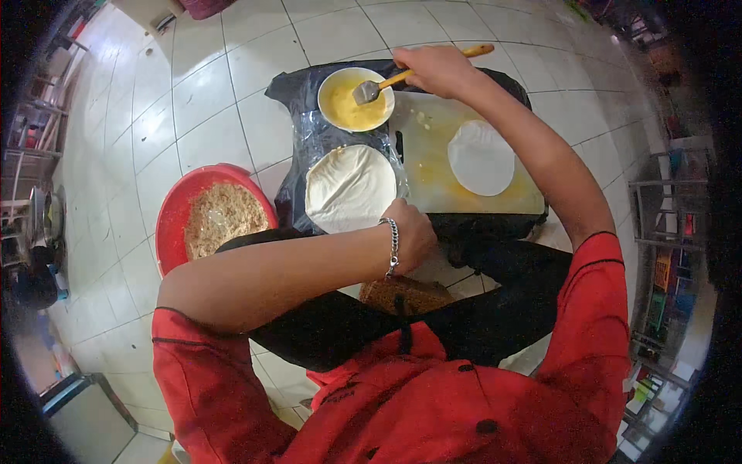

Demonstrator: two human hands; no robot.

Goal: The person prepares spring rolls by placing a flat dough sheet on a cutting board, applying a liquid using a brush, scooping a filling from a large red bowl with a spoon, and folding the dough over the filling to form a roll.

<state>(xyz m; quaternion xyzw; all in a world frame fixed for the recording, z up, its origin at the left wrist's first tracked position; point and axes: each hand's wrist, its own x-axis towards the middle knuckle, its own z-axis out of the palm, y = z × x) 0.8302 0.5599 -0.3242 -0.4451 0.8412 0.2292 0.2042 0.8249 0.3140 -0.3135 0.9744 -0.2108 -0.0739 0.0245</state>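
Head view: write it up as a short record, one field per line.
Right grip: closed on a brush, its head over the white bowl
Bowl contents: yellow liquid
Left grip: at the near right edge of the wrinkled white round; anything held is hidden
Board: bears a smooth white disc
Red basin: holds crumbly mixture

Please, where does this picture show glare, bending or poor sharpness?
In the head view, glare whitens floor tiles at upper left, and tile lines curve; in the head view, the corners go black and the right-edge shelves look dim and soft; in the head view, the white bowl looks clearer.
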